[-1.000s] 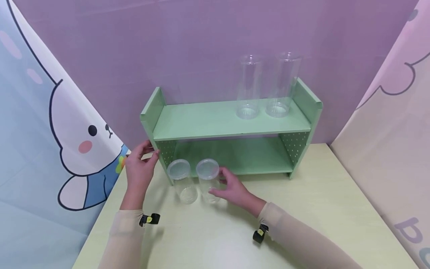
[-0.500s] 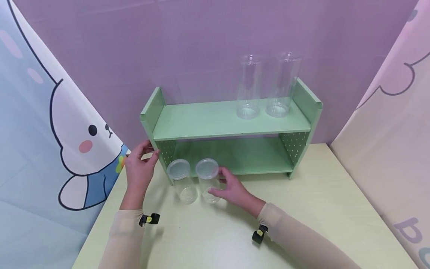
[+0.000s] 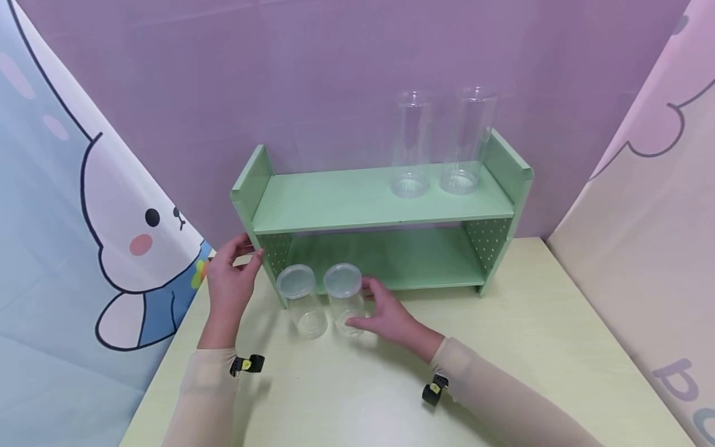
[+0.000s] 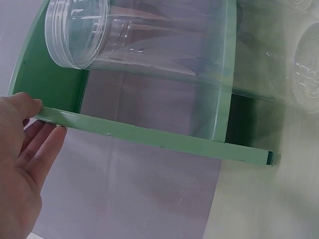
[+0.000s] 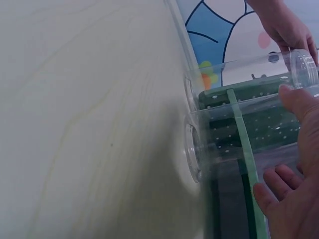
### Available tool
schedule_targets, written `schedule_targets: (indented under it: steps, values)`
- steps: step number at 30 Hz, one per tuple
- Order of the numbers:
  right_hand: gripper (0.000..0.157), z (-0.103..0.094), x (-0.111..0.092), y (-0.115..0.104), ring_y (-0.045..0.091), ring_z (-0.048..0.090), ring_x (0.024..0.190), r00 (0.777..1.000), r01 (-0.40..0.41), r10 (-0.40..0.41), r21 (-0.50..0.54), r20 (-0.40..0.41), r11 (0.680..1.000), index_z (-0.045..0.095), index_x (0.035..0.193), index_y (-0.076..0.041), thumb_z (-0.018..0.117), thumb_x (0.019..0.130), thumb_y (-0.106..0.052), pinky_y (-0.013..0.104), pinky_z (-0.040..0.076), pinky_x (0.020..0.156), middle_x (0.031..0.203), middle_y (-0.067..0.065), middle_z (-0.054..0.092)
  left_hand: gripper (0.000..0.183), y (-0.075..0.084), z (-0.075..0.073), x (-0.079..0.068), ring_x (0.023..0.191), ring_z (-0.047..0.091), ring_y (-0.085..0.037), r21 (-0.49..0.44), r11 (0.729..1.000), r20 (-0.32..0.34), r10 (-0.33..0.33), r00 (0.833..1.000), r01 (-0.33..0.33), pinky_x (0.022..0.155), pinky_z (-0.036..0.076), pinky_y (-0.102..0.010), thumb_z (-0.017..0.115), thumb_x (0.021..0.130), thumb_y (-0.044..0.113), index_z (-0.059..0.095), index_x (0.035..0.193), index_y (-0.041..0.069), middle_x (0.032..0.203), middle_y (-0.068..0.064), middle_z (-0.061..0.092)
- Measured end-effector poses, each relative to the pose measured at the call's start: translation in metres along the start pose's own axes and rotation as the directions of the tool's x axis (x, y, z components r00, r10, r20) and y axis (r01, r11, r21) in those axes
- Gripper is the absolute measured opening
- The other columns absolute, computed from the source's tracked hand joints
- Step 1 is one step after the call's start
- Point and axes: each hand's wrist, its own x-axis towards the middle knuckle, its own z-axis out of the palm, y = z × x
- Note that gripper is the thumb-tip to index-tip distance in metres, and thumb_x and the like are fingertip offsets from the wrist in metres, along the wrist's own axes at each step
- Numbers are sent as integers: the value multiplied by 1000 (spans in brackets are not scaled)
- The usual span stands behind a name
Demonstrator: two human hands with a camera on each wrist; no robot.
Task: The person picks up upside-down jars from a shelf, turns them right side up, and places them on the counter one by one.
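My left hand [image 3: 231, 282] pinches the left side panel of a green two-tier shelf [image 3: 335, 198]. The left wrist view shows its thumb [image 4: 30, 104] and fingers on opposite faces of the panel's edge. Two clear lidded jars stand upright on the table before the shelf's left half: a left jar [image 3: 306, 313] and a right jar [image 3: 342, 304]. Beside the right jar is my right hand [image 3: 388, 316], thumb in front of it. In the right wrist view the thumb [image 5: 294, 102] overlaps a jar, while the other fingers [image 5: 269, 196] stand apart, loosely bent.
Two taller clear cylinders, a left one [image 3: 412, 149] and a right one [image 3: 466, 146], stand on the right of the upper shelf. The pale table [image 3: 503, 347] extends around the shelf. A purple backdrop [image 3: 335, 74] hangs behind, with printed cloths [image 3: 134, 273] at the sides.
The whole head view has shifted very slightly to the left. Both hands, the jars and the shelf otherwise keep their places relative to each other.
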Motion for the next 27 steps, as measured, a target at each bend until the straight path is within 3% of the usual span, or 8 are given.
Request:
schedule_targets:
  steps: [8,15,18,20,27]
  values:
    - [94,-15,-5,-8,41,55,143,999,43,-42,46,-24,998,44,160,-6,99,86,-23,60,46,121,151,12,59,37,1,0,0,117,73,-23,8,1000,-1,-4,1000,4,82,55,-8,79,105,22,72,141,14,124,-5,76]
    - [64,-41,-17,-19,42,59,136,980,153,-141,81,-140,985,54,148,-3,89,95,-11,64,48,116,143,15,63,37,0,1,0,118,73,-25,0,1000,4,14,1000,-14,82,54,-7,79,106,22,72,141,13,128,-6,74]
    - [50,-56,-20,-27,43,64,127,956,233,-217,60,-200,971,57,141,2,83,99,-6,61,52,112,134,16,67,38,-1,2,0,119,72,-24,1,1000,7,9,1000,-9,82,54,-7,78,106,22,71,142,13,130,-5,73]
    - [43,-68,-20,-35,41,67,119,933,281,-265,34,-242,959,59,137,4,81,101,-4,52,57,107,128,14,68,39,-2,1,1,119,72,-23,5,1000,9,1,1000,-2,83,53,-6,78,106,23,71,143,13,131,-5,73]
    - [32,-108,-16,-69,33,69,105,828,422,-415,-69,-376,904,63,127,8,77,98,7,29,60,95,119,16,69,39,-2,0,0,120,72,-23,18,1000,17,0,1000,0,83,52,-6,77,106,23,70,143,12,132,-6,72]
